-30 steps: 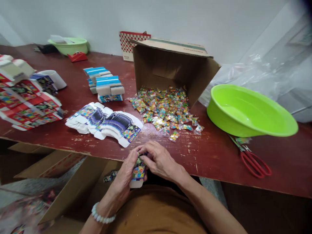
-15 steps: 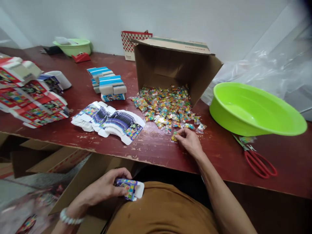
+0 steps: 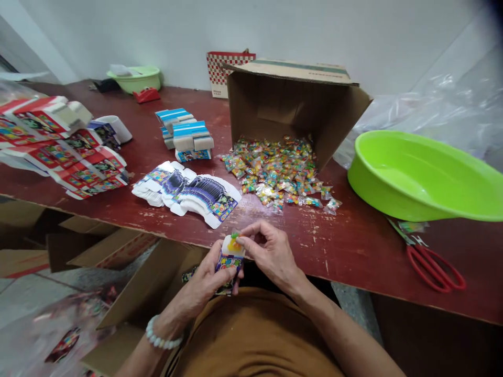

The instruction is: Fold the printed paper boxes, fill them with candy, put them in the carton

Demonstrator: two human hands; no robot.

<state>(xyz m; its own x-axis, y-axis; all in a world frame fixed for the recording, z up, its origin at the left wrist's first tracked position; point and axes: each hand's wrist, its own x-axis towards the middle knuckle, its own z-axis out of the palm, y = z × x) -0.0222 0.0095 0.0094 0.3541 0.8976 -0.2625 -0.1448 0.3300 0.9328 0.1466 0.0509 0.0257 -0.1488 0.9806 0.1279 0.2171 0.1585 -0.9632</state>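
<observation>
Many red and white card boxes (image 3: 80,173) are piled at the left end of the dark red wooden table (image 3: 314,246), maybe so that lots can be fitted in a small space. Behind them, a pale green plastic bowl (image 3: 137,84) is set near the wall, with a red tape holder (image 3: 146,95) beside it. Next, small blue and white card boxes (image 3: 191,137) are stacked up. Flat purple and white printed cards (image 3: 188,191) are spread like a fan near the edge, perhaps so that each can be picked up easily.

A small purple card box (image 3: 229,263) is held over the table edge by the left hand (image 3: 200,280). The fingers are curled around it, with the thumb on its front, so it seems to be kept steady. At its white top flap, a clear packet of bright sweets (image 3: 234,243) is pinched by the right hand (image 3: 275,256), its thumb and finger nearly closed. The hands are close together; whether they touch cannot be told.

Past them, a big brown cardboard box (image 3: 298,94) is laid on its side, likely so the heap of sweet packets (image 3: 275,170) can be reached. At the right, red-handled scissors (image 3: 436,267) are placed by a bright green plastic basin (image 3: 412,180).
</observation>
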